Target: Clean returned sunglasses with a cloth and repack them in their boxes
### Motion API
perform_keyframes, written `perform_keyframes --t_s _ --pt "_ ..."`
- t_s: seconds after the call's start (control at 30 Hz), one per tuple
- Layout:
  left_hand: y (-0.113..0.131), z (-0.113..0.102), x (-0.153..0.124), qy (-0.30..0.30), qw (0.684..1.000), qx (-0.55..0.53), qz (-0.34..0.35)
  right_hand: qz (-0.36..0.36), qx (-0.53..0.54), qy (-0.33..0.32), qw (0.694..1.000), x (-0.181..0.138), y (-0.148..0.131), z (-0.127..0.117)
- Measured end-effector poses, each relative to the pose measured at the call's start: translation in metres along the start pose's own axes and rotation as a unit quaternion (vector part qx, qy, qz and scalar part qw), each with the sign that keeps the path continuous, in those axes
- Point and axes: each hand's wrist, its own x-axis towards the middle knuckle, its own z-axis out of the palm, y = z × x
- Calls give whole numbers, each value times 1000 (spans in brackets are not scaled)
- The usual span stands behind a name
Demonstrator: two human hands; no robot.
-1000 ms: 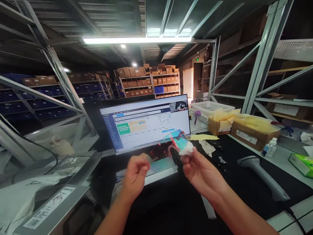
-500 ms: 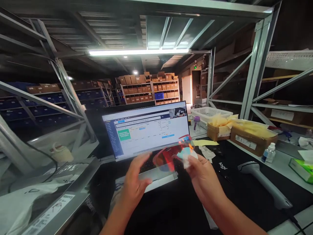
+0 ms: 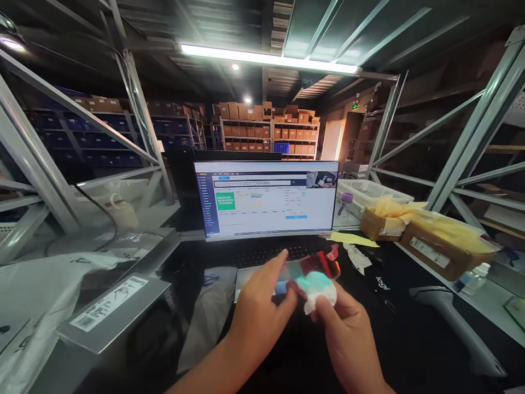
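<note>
Both my hands meet low over the black desk mat (image 3: 394, 328), in front of the keyboard. My left hand (image 3: 258, 312) grips the near side of a pair of red-framed glasses with mirrored lenses (image 3: 314, 268). My right hand (image 3: 348, 328) pinches a small white cloth (image 3: 322, 293) against one lens, which glows teal. Behind the hands stands a lit monitor (image 3: 268, 200) showing a web page.
A grey boxed item with a barcode label (image 3: 110, 312) and plastic bags lie at the left. A barcode scanner (image 3: 447, 312), cardboard boxes with yellow bags (image 3: 435, 241), a white basket (image 3: 369, 191) and small bottles sit at the right. Metal racking frames both sides.
My hands have come down and together toward the desk. The left hand has closed on the glasses, and the cloth now presses on the lens. My head turned slightly left and down.
</note>
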Motion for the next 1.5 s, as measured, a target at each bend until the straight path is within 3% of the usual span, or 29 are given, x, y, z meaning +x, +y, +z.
perform_keyframes --t_s 0.1,0.27,0.5,0.6,0.67,0.83,1.03,1.27,1.37,1.5 --pt "0 -6 4 -1 1000 -10 -5 28 57 -67 996 -3 3 -7" --pt "3 -7 5 -39 998 -40 -23 116 182 -27 976 6 9 -9" --pt "-1 -1 0 -128 988 -84 -1 59 96 -140 984 16 7 -16" --pt "3 -4 -1 -144 986 -86 18 33 107 -125 986 17 9 -19" --pt "6 -6 -1 -144 986 -84 28 43 174 -86 980 17 9 -16" --pt "9 -4 -2 -129 988 -77 39 115 340 33 933 16 3 -9" --pt "6 1 1 -122 990 -67 38 91 245 1 965 14 13 -5" --pt "9 2 -3 -145 986 -74 43 131 359 41 923 16 3 -13" --pt "6 2 -4 -135 987 -77 38 126 339 47 931 13 0 -13" --pt "2 0 -1 -127 988 -83 10 109 275 -15 955 9 3 -10"
